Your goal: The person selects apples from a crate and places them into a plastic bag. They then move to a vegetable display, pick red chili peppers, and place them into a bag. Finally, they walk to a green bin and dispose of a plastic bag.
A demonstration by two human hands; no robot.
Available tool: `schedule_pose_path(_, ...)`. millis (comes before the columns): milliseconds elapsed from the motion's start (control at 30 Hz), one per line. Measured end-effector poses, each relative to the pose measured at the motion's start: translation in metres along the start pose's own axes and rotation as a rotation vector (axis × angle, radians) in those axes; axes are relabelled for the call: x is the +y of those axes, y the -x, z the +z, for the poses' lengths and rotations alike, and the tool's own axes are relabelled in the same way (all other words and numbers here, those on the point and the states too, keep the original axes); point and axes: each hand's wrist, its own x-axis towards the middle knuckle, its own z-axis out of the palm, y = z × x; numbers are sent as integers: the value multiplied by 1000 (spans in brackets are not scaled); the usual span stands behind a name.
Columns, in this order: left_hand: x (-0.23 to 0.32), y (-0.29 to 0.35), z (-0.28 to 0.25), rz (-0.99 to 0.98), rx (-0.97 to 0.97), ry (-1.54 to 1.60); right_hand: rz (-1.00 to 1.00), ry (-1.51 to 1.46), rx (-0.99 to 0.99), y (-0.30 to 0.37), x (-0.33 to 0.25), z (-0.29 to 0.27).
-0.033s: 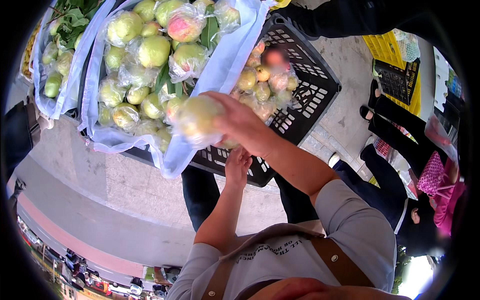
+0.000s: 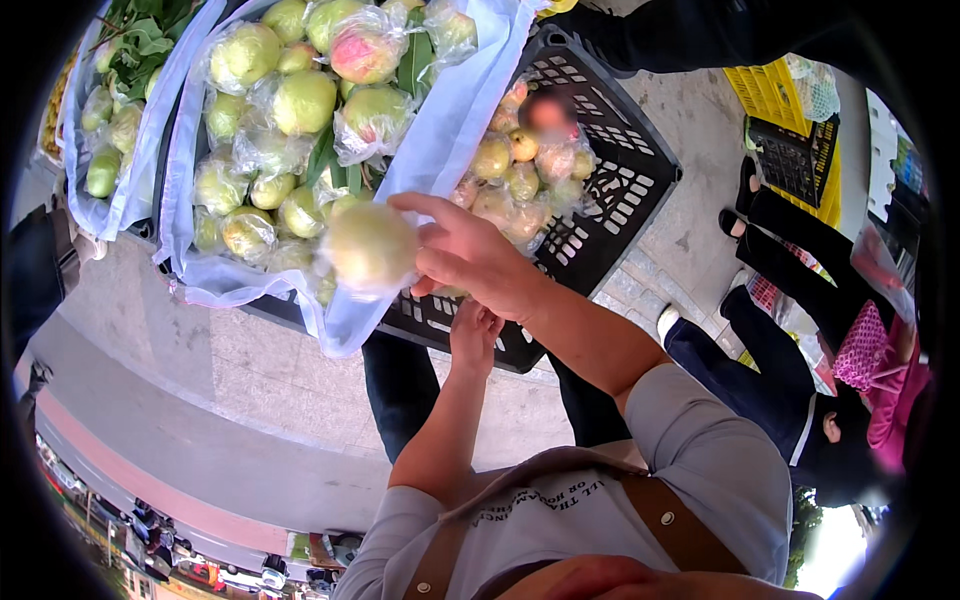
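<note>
My right hand [image 2: 470, 258] is over the near edge of the lined crate, its thumb and forefinger apart. Just left of its fingertips is a round pale yellow-green fruit [image 2: 370, 247], blurred by motion; it looks separate from the fingers. My left hand [image 2: 474, 335] is below the right one, close to the near side of a black crate [image 2: 520, 345]. Its fingers are curled together, and what they hold, if anything, is hidden. Several plastic-wrapped green and pink-blushed fruits [image 2: 305, 102] with long leaves fill the crate lined with pale blue cloth [image 2: 345, 315].
Smaller yellowish and reddish fruits [image 2: 522, 180] lie in the black crate on the right. A second lined crate [image 2: 85, 205] holds green fruit and leaves at far left. Yellow crates [image 2: 770, 95] and people's legs [image 2: 750, 350] are on the right, over grey paving [image 2: 250, 370].
The fruit has shifted slightly left, away from my right hand. The right hand has drawn a little to the right, its fingers spreading. My left hand stays put.
</note>
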Motion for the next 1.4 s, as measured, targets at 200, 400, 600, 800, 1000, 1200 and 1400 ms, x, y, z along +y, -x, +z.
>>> schedule_pose_path(200, -13, 5, -5, -91, 89, -26, -383, 1475, 975, -16, 99, -206)
schedule_pose_path(400, -18, 8, -3, -74, 121, -90, 212, 1682, 793, -39, 98, -283)
schedule_pose_path(600, -23, 0, 2, -108, 146, -69, 85, -486, 319, 1, 82, -261)
schedule_pose_path(800, -27, -2, 7, -112, 139, -77, 9, -861, -116, 17, 56, -170)
schedule_pose_path(1000, -28, -1, 9, -130, 119, -71, 0, -231, -319, 0, 18, -69)
schedule_pose_path(1200, -28, 3, 4, -112, 123, -69, -298, 618, 956, -45, 112, -224)
schedule_pose_path(1400, -25, 6, -2, -112, 141, -98, -66, 1193, 941, -98, 115, -302)
